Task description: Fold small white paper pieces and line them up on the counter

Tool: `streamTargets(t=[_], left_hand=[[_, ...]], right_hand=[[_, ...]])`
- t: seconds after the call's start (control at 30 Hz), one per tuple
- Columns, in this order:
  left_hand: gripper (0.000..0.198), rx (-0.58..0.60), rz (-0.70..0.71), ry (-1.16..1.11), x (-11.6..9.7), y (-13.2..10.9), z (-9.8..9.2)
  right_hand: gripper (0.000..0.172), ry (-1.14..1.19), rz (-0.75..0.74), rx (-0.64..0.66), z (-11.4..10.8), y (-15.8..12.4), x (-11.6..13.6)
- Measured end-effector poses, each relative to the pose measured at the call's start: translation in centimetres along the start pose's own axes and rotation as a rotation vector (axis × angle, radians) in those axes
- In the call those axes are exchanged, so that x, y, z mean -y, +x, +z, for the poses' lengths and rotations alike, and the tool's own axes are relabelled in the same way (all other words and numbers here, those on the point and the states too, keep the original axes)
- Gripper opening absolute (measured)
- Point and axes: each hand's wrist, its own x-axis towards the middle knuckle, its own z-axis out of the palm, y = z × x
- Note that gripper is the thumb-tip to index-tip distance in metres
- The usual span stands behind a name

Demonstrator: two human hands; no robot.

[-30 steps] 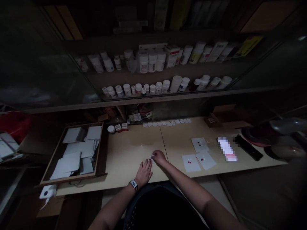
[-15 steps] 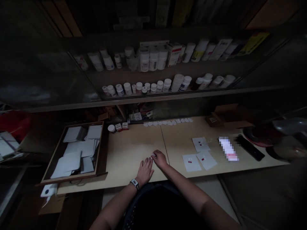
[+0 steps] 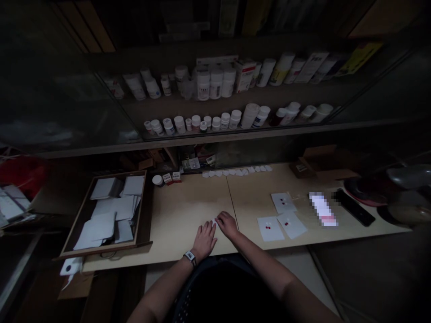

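Note:
My left hand [image 3: 204, 241], a watch on its wrist, lies flat with its fingers stretched out on the wooden desk. Beside its fingertips is a small piece of folded white paper [image 3: 214, 222], mostly hidden by the hands. The curled fingers of my right hand [image 3: 227, 224] pinch this paper from the right. Three white paper squares lie further right: a front one [image 3: 266, 233], a right one [image 3: 296, 227] and a back one [image 3: 278, 206]. Each bears small red and white tablets. A row of small folded paper packets [image 3: 237, 172] lines the back of the desk.
An open drawer [image 3: 144, 197] on the left holds stacks of white paper. A white bottle [image 3: 157, 181] and small boxes [image 3: 176, 176] stand beside it. Blurred-out phone [image 3: 323, 210], black object [image 3: 357, 208] and open cardboard box [image 3: 323, 168] are at right. Medicine bottles [image 3: 215, 123] fill shelves above.
My right hand has shifted very slightly right, and a bit more of the white paper shows between the hands. My left hand stays flat in place. The view has moved slightly.

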Motion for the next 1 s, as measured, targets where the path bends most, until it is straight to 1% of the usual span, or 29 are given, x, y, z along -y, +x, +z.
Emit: streamTargets(t=[0.2, 0.33, 0.53, 0.8, 0.9, 1.0], left_hand=[[0.059, -0.001, -0.002, 0.014, 0.0, -0.1, 0.0], [0.058, -0.013, 0.001, 0.016, 0.0, -0.2, 0.3], [0.058, -0.033, 0.007, 0.013, -0.1, -0.2, 0.5], [0.058, -0.014, -0.015, 0.020, -0.3, -0.1, 0.3], [0.059, -0.001, -0.008, 0.029, -0.5, -0.1, -0.1], [0.058, 0.019, 0.022, 0.021, -0.7, 0.0, -0.7]], right_hand=[[0.016, -0.054, 0.029, 0.005, -0.8, -0.2, 0.7], [0.012, -0.034, 0.043, 0.015, -1.4, -0.2, 1.0], [0.014, -0.017, 0.054, 0.050, -1.3, -0.3, 1.0], [0.014, -0.106, -0.122, 0.062, -1.1, -0.5, 0.7], [0.015, -0.118, -0.181, 0.059, -1.1, -0.7, 0.6], [0.016, -0.137, -0.206, 0.060, -0.9, -0.9, 0.6]])
